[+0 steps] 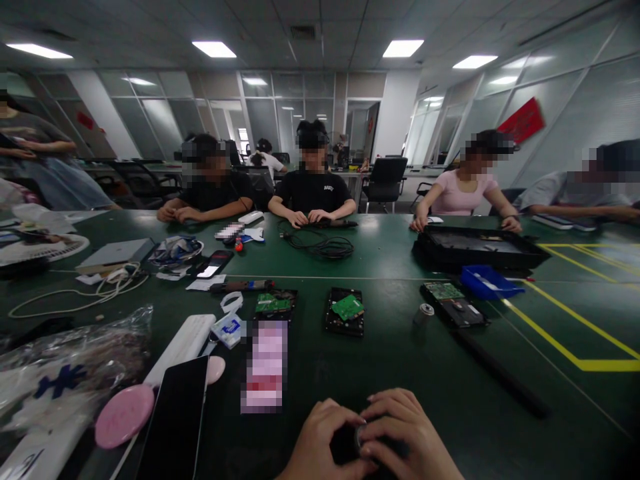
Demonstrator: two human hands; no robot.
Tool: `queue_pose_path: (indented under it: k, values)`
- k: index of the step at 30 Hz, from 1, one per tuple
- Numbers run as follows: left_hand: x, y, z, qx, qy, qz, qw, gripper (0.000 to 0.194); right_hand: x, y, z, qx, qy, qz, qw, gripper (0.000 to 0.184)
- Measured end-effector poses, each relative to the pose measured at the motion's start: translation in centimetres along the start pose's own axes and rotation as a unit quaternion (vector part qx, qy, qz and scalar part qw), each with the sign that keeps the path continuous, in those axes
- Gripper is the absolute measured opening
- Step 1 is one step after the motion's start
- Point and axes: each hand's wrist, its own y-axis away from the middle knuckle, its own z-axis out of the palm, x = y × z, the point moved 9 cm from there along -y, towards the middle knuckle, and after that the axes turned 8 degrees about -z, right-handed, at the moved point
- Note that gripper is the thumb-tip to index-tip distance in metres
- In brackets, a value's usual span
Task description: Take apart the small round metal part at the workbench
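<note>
My left hand (pixel 323 441) and my right hand (pixel 403 433) meet low in front of me, fingers curled around a small round metal piece (pixel 359 437). Only its greyish rim shows; fingers cover the rest. Beyond my hands lies a black hard drive (pixel 345 325) with a loose green circuit board (pixel 349 307) on it. Left of that sits another drive board (pixel 273 303) in a dark case. A third hard drive (pixel 463 313) lies to the right, with a small metal cylinder (pixel 425 312) standing beside it.
At my left are a phone (pixel 175 420), a pink round object (pixel 125 417), a white power strip (pixel 183 347) and a plastic bag (pixel 100 360). A black strip (pixel 505 373), blue tray (pixel 490 283) and black bin (pixel 480 250) occupy the right. Several people sit across the green table (pixel 390 260).
</note>
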Motion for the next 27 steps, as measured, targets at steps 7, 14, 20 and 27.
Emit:
queue_pose_path:
  k: [7,14,20,27]
  values:
    - [-0.1,0.0,0.1,0.005,0.001,0.009,1.000,0.038,1.2,0.4,0.5,0.014,-0.041,0.052,0.998,0.012]
    - [-0.1,0.0,0.1,-0.002,0.004,0.004,1.000,0.036,1.5,0.3,0.7,-0.004,-0.113,0.070,0.991,0.013]
    - [-0.2,0.0,0.1,-0.004,0.006,-0.004,1.000,0.037,1.3,0.1,0.4,0.020,-0.192,0.120,0.974,0.009]
    - [-0.2,-0.1,0.5,-0.029,-0.016,-0.012,0.999,0.037,4.4,1.1,-2.0,0.061,-0.104,0.135,0.984,0.017]
